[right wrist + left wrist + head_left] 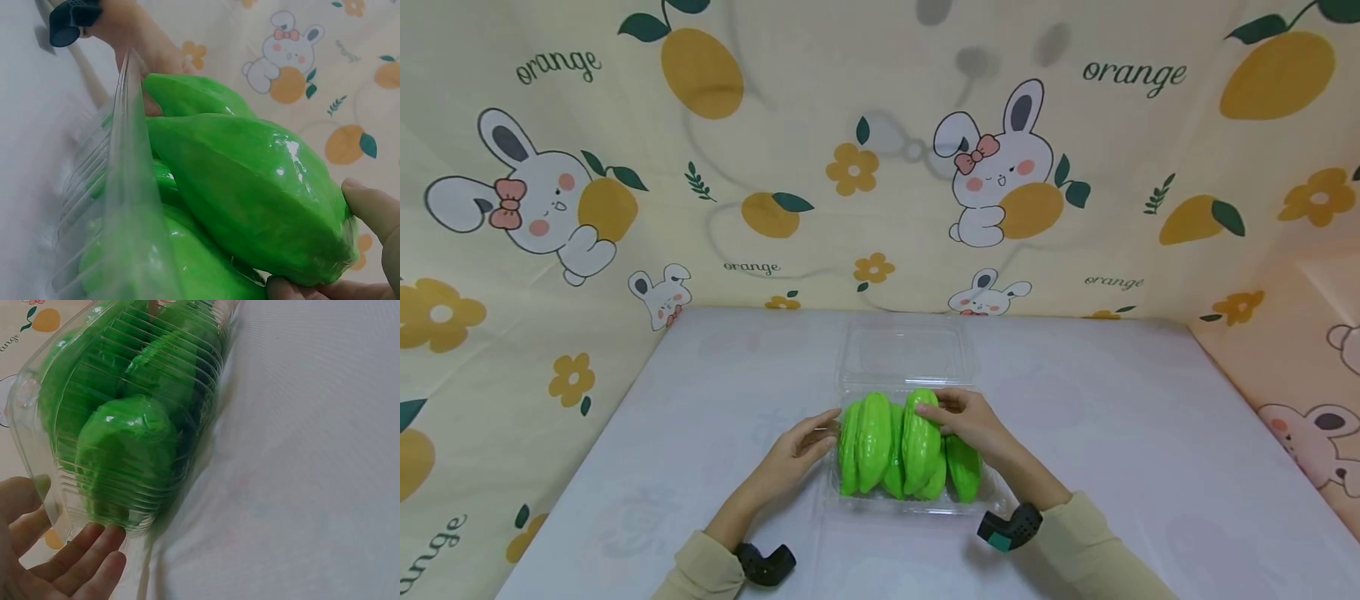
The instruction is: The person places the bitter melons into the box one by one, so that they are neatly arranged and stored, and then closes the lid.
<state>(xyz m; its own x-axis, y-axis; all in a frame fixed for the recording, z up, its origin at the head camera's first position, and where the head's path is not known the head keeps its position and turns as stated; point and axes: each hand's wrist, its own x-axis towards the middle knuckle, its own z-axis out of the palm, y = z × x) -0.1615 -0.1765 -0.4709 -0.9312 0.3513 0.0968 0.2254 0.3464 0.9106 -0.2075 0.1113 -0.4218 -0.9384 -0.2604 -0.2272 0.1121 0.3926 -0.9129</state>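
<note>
A clear plastic clamshell box sits on the table with several glossy green, ridged star fruits packed in it. With thumb and fingers, my right hand holds the upper end of one star fruit, which lies on top of others. In the right wrist view this star fruit reaches above the box wall. At the box's left end is my left hand. Its fingers lie against the outside of the ribbed wall in the left wrist view, fairly straight.
The clear lid is folded back flat behind the box. A white cloth covers the table. Patterned curtains with rabbits and oranges hang behind and along both sides. A black wrist camera sits on my right wrist, another on my left.
</note>
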